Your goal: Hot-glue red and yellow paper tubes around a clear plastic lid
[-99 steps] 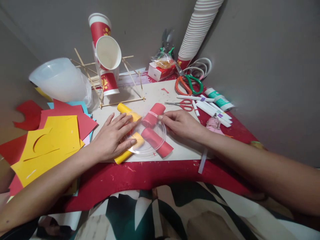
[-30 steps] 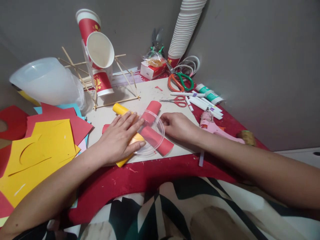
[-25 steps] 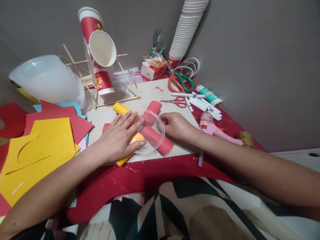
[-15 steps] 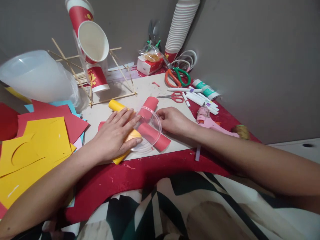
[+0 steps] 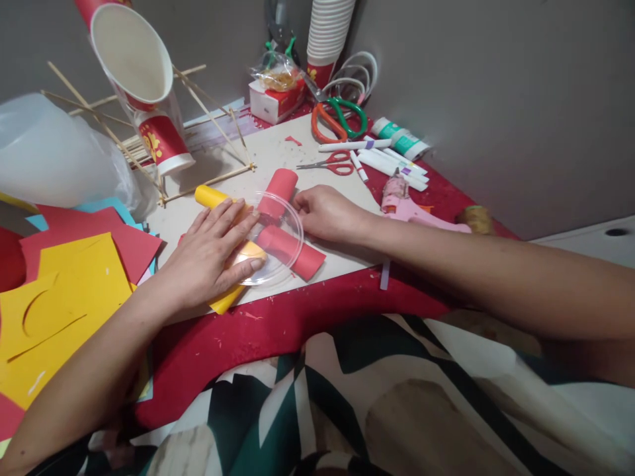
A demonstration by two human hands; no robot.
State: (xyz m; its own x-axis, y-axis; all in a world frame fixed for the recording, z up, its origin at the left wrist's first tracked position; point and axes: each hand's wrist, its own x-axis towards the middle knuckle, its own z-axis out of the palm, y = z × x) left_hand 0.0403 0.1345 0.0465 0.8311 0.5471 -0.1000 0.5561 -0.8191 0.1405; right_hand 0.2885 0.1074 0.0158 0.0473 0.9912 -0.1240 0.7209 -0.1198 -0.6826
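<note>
Two red paper rolls (image 5: 278, 192) show through a clear plastic lid (image 5: 275, 228), just beside your right grip (image 5: 327, 211), with yellow rolls (image 5: 213, 196) under and beside your left grip (image 5: 211, 248). Your left grip lies flat, fingers spread, over the lid's edge and the yellow. Your right grip is curled at the lid's rim; you cannot tell whether it pinches anything.

Just beyond your left grip, the stick frame (image 5: 211, 182) with its cups (image 5: 161, 142) crowds the desk (image 5: 278, 324); loose paper (image 5: 79, 264) is piled beside your left wrist. Beyond your right grip lie small scissors (image 5: 337, 163), large scissors (image 5: 347, 103) and pens (image 5: 391, 165), with a pink glue gun (image 5: 409, 210) close against your right forearm.

Some three seconds ago your right fingertips touched the upper red roll; now they sit off it, by the rim. Your view has tilted, cropping the top cup, and more of the glue gun shows.
</note>
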